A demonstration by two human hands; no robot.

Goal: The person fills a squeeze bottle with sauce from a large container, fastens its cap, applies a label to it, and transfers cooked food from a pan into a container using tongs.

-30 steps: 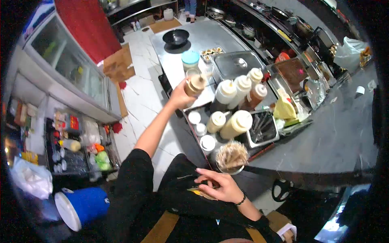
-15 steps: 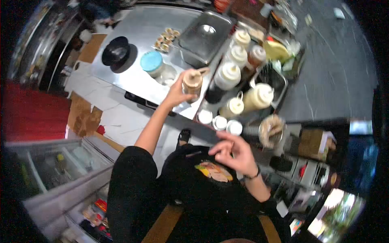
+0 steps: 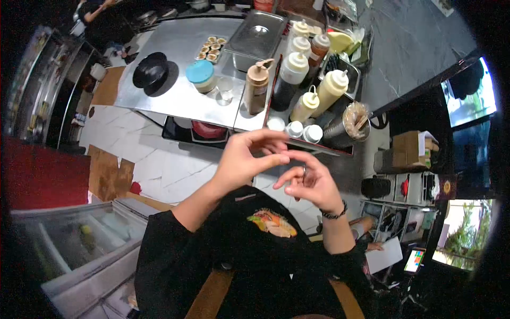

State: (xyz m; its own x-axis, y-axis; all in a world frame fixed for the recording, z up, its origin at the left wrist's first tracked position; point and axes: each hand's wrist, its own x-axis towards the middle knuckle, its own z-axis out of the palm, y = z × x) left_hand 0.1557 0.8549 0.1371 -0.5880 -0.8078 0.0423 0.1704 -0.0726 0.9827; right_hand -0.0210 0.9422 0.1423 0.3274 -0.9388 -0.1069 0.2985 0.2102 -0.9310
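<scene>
My left hand is in front of the counter edge, its fingers curved and apart around nothing. Close beside it, my right hand has its fingers loosely bent and spread, with a ring and a dark bracelet; the fingertips of both hands nearly meet, and I cannot tell if they touch. Just beyond them a brown squeeze bottle stands upright on the steel counter. A clear cup and a blue-lidded tub stand to its left. Several sushi roll pieces lie further back.
Squeeze bottles and white-capped containers crowd a tray to the right. A lidded steel pan and black bowls stand on the counter. A glass-topped freezer is at left. Another person's hand holds paper at right.
My left hand has let go of the brown squeeze bottle, which now stands on the counter, and has come back towards my right hand. The view has shifted slightly.
</scene>
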